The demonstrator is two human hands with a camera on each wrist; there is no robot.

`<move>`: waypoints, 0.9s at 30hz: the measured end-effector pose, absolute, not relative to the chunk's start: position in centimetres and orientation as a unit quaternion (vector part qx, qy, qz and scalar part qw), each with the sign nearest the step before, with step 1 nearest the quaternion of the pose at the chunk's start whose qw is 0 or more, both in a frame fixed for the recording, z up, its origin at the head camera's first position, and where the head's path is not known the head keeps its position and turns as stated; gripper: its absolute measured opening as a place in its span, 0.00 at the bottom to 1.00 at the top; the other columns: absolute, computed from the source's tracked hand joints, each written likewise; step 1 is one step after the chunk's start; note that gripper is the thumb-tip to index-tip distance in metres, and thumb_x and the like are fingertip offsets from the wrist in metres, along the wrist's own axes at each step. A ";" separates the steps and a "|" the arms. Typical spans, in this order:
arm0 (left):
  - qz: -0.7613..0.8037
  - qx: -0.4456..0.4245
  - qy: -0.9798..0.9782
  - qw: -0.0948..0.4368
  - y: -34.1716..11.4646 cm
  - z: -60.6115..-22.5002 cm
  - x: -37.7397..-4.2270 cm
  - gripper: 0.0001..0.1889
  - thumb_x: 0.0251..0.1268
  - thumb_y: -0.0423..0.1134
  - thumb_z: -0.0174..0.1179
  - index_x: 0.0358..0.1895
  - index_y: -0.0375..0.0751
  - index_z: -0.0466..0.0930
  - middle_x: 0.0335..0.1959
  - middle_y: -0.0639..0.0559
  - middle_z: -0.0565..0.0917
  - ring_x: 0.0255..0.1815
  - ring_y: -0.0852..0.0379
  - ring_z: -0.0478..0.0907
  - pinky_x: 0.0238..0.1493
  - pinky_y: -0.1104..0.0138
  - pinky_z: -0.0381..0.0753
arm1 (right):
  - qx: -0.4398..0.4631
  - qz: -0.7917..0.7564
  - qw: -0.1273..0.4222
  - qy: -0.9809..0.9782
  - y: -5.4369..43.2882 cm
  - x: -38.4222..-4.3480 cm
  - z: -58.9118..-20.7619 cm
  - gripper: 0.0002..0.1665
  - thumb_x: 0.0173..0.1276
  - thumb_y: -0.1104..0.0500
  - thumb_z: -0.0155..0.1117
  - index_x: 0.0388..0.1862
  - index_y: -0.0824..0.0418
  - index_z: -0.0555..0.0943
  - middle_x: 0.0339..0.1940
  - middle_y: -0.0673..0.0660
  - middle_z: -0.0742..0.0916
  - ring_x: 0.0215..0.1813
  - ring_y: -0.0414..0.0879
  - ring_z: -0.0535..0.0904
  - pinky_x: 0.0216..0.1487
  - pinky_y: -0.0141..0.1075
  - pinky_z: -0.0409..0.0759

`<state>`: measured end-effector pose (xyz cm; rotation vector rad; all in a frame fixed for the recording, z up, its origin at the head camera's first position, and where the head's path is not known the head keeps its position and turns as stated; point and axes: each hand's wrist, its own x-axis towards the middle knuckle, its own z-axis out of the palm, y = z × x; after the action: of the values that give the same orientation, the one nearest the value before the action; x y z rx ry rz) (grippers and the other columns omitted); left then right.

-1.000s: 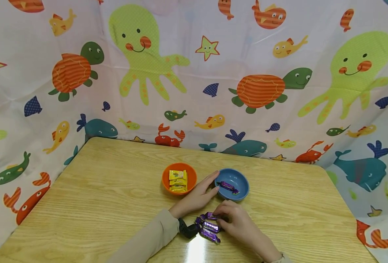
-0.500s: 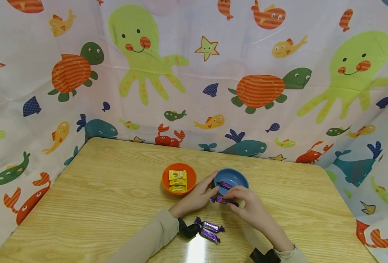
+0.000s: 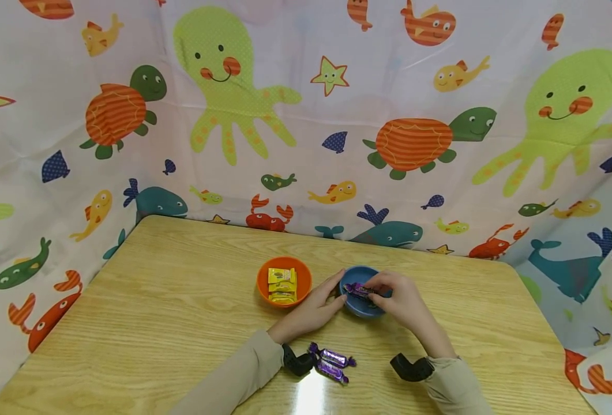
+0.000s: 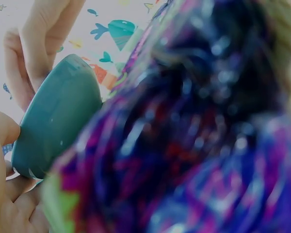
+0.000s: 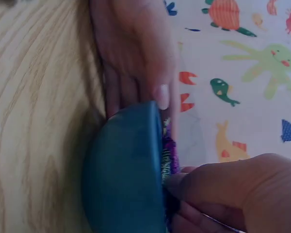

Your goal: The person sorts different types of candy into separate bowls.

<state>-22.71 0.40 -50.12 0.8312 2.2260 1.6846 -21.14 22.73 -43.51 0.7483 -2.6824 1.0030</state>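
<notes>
My left hand holds the blue bowl at its left side, thumb and fingers spread around the rim. In the right wrist view, the thumb of that hand meets the bowl's rim. My right hand reaches over the right of the bowl and pinches a purple wrapped candy at the opening. The other purple candy in the bowl is mostly hidden beneath it. Two more purple wrapped candies lie on the table beside my left wrist; large and blurred purple wrappers fill much of the left wrist view.
An orange bowl with several yellow packets stands left of my left hand. All of this is on a light wooden table. A patterned curtain with sea animals hangs behind the table and along both sides.
My right hand has picked up a purple candy from the group near my left wrist and carried it up to the blue bowl. My left hand has stayed at the bowl.
</notes>
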 end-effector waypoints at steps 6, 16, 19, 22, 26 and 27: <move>0.574 0.286 0.759 0.113 0.4 -49.7 -22.5 0.32 0.80 0.40 0.48 0.80 0.42 0.47 0.80 0.50 0.52 0.77 0.55 0.54 0.73 0.61 0.59 | 0.268 0.295 0.048 -0.916 22.2 -21.9 -44.2 0.10 0.55 0.75 0.71 0.34 0.65 0.88 0.33 0.55 0.87 0.34 0.46 0.81 0.34 0.40 0.83; 0.573 0.292 0.757 0.110 0.5 -50.5 -23.0 0.33 0.80 0.40 0.49 0.81 0.43 0.47 0.80 0.52 0.52 0.77 0.57 0.55 0.72 0.64 0.60 | 0.276 0.260 0.028 -0.925 22.1 -22.3 -44.4 0.10 0.54 0.76 0.71 0.33 0.65 0.88 0.31 0.54 0.85 0.31 0.43 0.78 0.31 0.33 0.78; 0.576 0.290 0.756 0.114 0.4 -50.5 -22.9 0.33 0.80 0.40 0.48 0.81 0.44 0.46 0.80 0.53 0.52 0.76 0.58 0.55 0.72 0.65 0.61 | 0.278 0.254 0.017 -0.926 22.1 -22.3 -44.3 0.10 0.54 0.76 0.72 0.32 0.64 0.88 0.31 0.54 0.85 0.32 0.42 0.79 0.32 0.33 0.80; 0.579 0.288 0.754 0.118 0.3 -50.5 -22.9 0.33 0.80 0.41 0.48 0.81 0.45 0.46 0.80 0.54 0.51 0.76 0.58 0.56 0.72 0.65 0.61 | 0.280 0.250 0.010 -0.927 22.0 -22.2 -44.3 0.10 0.54 0.76 0.71 0.31 0.64 0.88 0.32 0.53 0.84 0.33 0.42 0.79 0.33 0.33 0.81; 0.577 0.289 0.755 0.115 0.3 -50.5 -22.9 0.33 0.80 0.40 0.48 0.81 0.44 0.46 0.80 0.53 0.51 0.76 0.58 0.55 0.72 0.65 0.61 | 0.273 0.240 0.012 -0.931 21.9 -22.2 -44.4 0.09 0.54 0.76 0.71 0.31 0.64 0.87 0.32 0.53 0.83 0.33 0.43 0.78 0.33 0.35 0.80; 0.576 0.290 0.756 0.113 0.3 -50.5 -22.9 0.33 0.80 0.40 0.48 0.81 0.44 0.46 0.80 0.52 0.52 0.76 0.58 0.55 0.72 0.65 0.61 | 0.270 0.238 0.014 -0.933 21.9 -22.2 -44.5 0.10 0.54 0.76 0.71 0.31 0.64 0.87 0.32 0.53 0.83 0.33 0.43 0.78 0.34 0.36 0.81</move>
<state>-22.91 0.32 -50.50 0.8505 2.2170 1.6898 -22.19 21.86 -44.50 0.8416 -2.9044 0.7413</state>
